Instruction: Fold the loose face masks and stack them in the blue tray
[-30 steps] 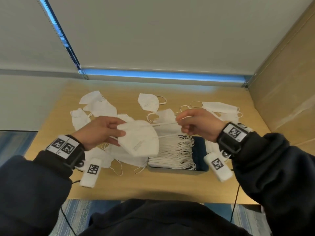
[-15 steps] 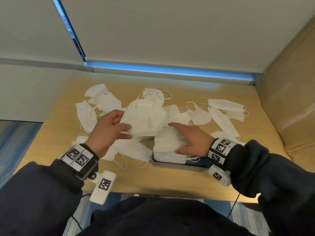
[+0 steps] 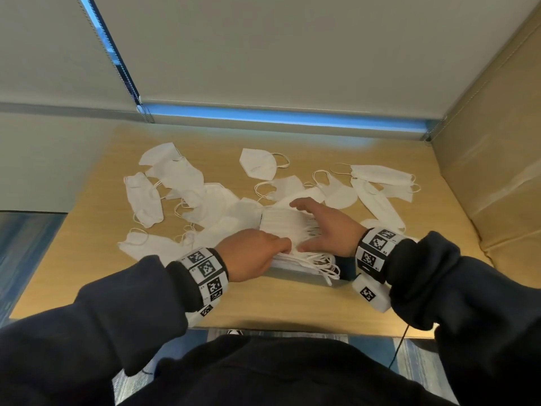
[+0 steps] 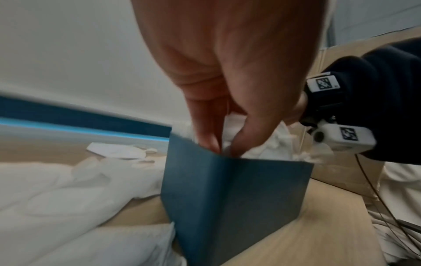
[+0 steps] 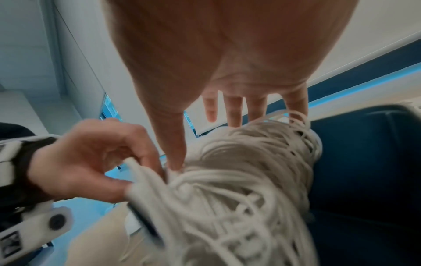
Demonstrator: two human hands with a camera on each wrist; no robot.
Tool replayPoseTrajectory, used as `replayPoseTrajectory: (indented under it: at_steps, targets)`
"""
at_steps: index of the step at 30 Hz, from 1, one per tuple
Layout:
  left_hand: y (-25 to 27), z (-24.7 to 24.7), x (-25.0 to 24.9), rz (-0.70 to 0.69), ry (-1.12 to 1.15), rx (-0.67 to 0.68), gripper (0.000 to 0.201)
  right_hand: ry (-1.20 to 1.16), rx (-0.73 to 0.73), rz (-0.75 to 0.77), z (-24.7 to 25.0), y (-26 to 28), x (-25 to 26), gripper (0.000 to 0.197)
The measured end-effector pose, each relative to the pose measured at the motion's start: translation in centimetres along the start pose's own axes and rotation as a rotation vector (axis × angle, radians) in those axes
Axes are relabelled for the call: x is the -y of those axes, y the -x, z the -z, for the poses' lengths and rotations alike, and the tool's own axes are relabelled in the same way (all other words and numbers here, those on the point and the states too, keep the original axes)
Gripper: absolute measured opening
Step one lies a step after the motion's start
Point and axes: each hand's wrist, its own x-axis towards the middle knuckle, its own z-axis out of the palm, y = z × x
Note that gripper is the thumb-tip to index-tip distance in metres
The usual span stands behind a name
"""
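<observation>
Masks (image 3: 181,183) litter wooden table (image 3: 87,259) beneath grey window blind (image 3: 278,48).

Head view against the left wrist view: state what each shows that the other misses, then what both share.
Only the head view shows both hands together, the right hand flat on the stack of folded masks. Only the left wrist view shows the blue tray wall close up, with the left hand fingers dipping behind it. Both show loose masks on the table.

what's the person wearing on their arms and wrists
Dark navy sleeves cover both arms. Each wrist carries a black band with white square tiles printed with black-and-white coded markers, plus a small white camera block hanging beneath. A thin black cable trails from the right one.
</observation>
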Motion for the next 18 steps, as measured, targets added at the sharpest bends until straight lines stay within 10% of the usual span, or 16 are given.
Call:
replayPoseTrajectory:
  at_steps: [3,9,18]
  targets:
    - [0.0,0.3,0.1,-0.006,0.089,-0.054,0.03,0.017,-0.1,0.166,-0.2,1.8,0.4,0.039]
    - [0.1,0.8,0.8,-0.022,0.065,-0.194,0.011,0.355,0.006,0.19,-2.7,3.9,-0.3,0.032]
    - [1.2,0.4,2.4,0.079,-0.004,-0.059,0.013,-0.092,-0.184,-0.1,-1.6,6.2,-2.3,0.02]
